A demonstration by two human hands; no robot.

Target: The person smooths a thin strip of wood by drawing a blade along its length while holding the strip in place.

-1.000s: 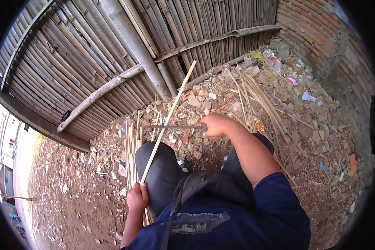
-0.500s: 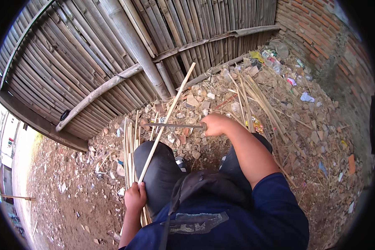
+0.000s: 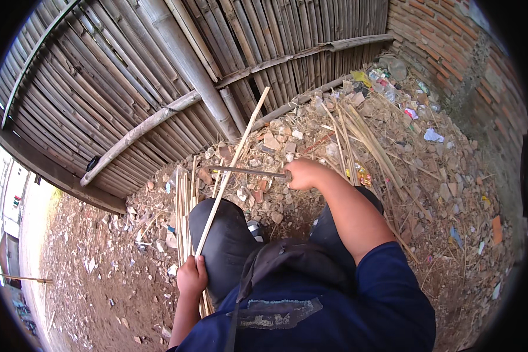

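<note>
A long pale bamboo strip [image 3: 236, 159] slants up and away from my left hand [image 3: 192, 276], which is closed around its near end beside my left knee. My right hand [image 3: 304, 174] grips the handle of a long, narrow-bladed knife [image 3: 249, 171], held level in front of my knees. The blade points left and crosses the strip partway along; at the crossing they seem to touch. More bamboo strips [image 3: 182, 217] stand in a bundle along the outside of my left leg, partly hidden by the leg and hand.
Another heap of split bamboo [image 3: 372, 144] lies ahead to the right. A bamboo wall [image 3: 129, 100] with a thick post [image 3: 185, 61] rises in front, meeting a brick wall [image 3: 446, 44]. Rubble, straw and litter [image 3: 381, 82] cover the ground.
The knife's blade end has risen slightly, and the far tip of the bamboo strip has shifted a little left. Both hands keep their grip in nearly the same places.
</note>
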